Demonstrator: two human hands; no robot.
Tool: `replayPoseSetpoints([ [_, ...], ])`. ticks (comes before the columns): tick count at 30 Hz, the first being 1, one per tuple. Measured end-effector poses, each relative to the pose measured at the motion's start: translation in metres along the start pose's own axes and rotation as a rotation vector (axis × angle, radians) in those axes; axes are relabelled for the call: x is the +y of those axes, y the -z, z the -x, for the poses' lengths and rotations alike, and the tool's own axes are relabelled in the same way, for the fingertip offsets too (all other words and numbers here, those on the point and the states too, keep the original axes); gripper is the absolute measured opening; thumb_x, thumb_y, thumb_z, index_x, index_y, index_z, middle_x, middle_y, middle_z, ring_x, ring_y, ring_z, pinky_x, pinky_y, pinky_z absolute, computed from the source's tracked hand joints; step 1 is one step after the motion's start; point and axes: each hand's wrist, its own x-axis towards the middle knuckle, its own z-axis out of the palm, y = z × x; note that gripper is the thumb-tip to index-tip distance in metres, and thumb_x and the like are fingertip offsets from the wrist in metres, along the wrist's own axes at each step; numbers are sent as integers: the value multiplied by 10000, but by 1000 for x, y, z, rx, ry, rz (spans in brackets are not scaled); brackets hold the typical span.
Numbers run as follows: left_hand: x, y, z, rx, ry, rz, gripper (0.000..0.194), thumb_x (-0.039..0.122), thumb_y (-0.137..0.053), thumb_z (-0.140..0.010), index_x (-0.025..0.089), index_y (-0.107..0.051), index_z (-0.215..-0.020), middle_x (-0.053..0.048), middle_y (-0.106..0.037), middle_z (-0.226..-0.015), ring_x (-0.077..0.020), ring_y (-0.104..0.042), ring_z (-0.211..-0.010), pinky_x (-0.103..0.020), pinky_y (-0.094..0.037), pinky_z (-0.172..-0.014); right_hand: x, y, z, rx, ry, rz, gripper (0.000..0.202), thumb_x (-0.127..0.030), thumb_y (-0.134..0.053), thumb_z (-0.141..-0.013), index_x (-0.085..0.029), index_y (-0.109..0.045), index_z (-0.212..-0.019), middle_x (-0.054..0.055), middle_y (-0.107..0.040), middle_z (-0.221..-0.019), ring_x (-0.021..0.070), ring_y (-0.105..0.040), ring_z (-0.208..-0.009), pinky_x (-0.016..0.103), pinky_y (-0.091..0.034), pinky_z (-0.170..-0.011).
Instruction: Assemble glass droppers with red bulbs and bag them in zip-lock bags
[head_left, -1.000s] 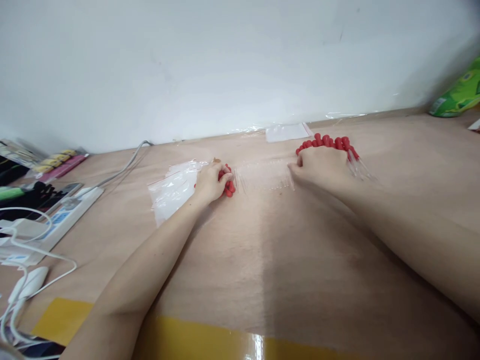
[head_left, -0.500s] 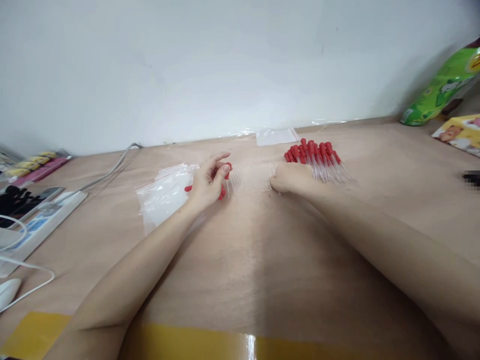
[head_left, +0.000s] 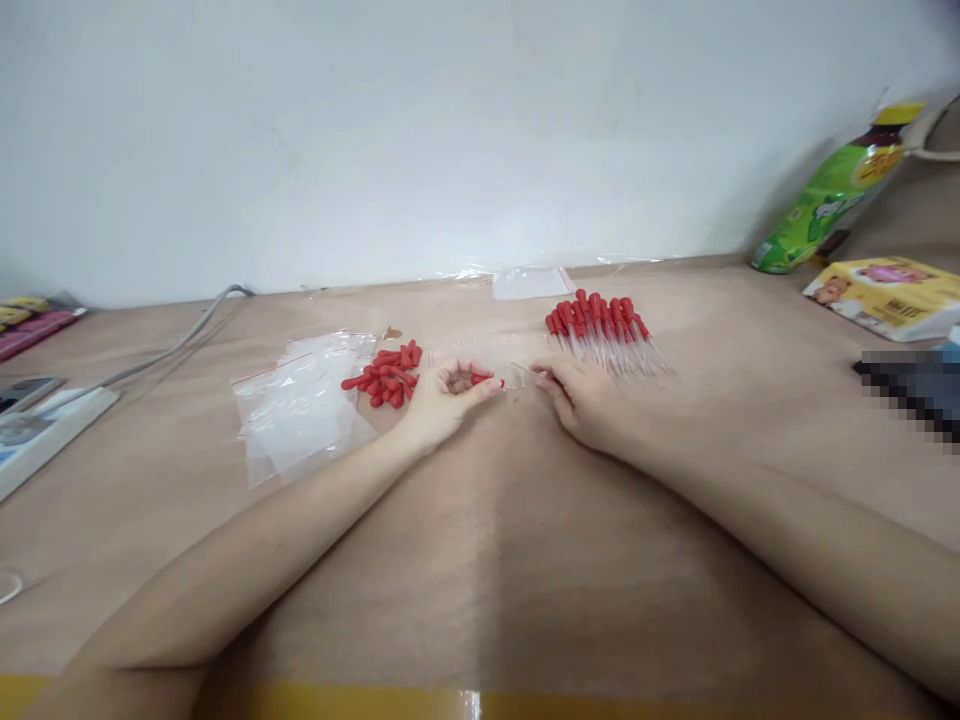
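My left hand [head_left: 450, 400] is closed on a red rubber dropper bulb [head_left: 486, 380], held between thumb and fingers. Facing it, my right hand [head_left: 574, 395] pinches a thin clear glass tube [head_left: 523, 367], its end pointing left toward the bulb; the two are apart. To the left lies a heap of loose red bulbs [head_left: 386, 378]. Several clear tubes [head_left: 480, 348] rest on the table just beyond my hands, partly hidden. Behind my right hand is a pile of droppers [head_left: 600, 318], red bulbs fitted on clear tubes.
Clear zip bags [head_left: 292, 415] are stacked at left, and another bag [head_left: 532, 283] lies near the wall. A power strip [head_left: 52, 435] with a grey cable sits far left. On the right are a green bottle [head_left: 825, 205], a yellow box [head_left: 885, 290] and a dark object [head_left: 911, 390].
My left hand has moved right with a red bulb, uncovering the bulb heap. My right hand has lifted and turned, now showing a glass tube. The camera view has shifted right.
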Motion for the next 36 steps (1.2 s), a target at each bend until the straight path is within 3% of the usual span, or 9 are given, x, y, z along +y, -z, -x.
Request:
replayPoseSetpoints([
  [4, -9, -3, 4, 25, -71, 38, 259, 257, -719, -634, 160, -497, -727, 5, -618, -714, -107, -600, -648, -245, -480, -644, -1, -3, 8, 47, 56, 0, 180, -244, -388, -888, -193, -549, -951, 56, -641, -889, 181, -573, -815, 311, -347, -707],
  [11, -11, -2, 5, 56, -251, -88, 197, 263, -660, -697, 173, -506, -781, 7, -594, -712, -107, -579, -659, -226, -458, -608, -7, -2, 11, 13, 67, 31, 167, -249, -398, -890, -202, -557, -911, 23, -661, -864, 141, -570, -723, 308, -285, -701],
  [18, -14, 1, 6, 16, -248, -243, 161, 276, -645, -728, 170, -663, -847, -44, -696, -825, -164, -638, -742, -283, -513, -687, -7, 2, 10, -9, 102, 10, 171, -256, -398, -890, -216, -562, -916, 15, -659, -866, 127, -554, -690, 310, -284, -734],
  [25, -13, 7, 9, -100, -311, -350, 164, 284, -620, -750, 195, -694, -866, -35, -709, -837, -174, -653, -758, -282, -522, -708, -4, 3, 9, 8, 140, 11, 168, -255, -428, -872, -230, -593, -883, 1, -644, -780, 122, -550, -655, 311, -268, -711],
  [36, -8, 4, 13, -154, -312, -349, 137, 249, -569, -792, 131, -635, -815, -18, -651, -643, -106, -607, -548, -196, -492, -536, -5, 8, 6, -15, 176, 77, 198, -231, -428, -875, -223, -623, -905, 0, -651, -783, 116, -556, -682, 310, -233, -696],
])
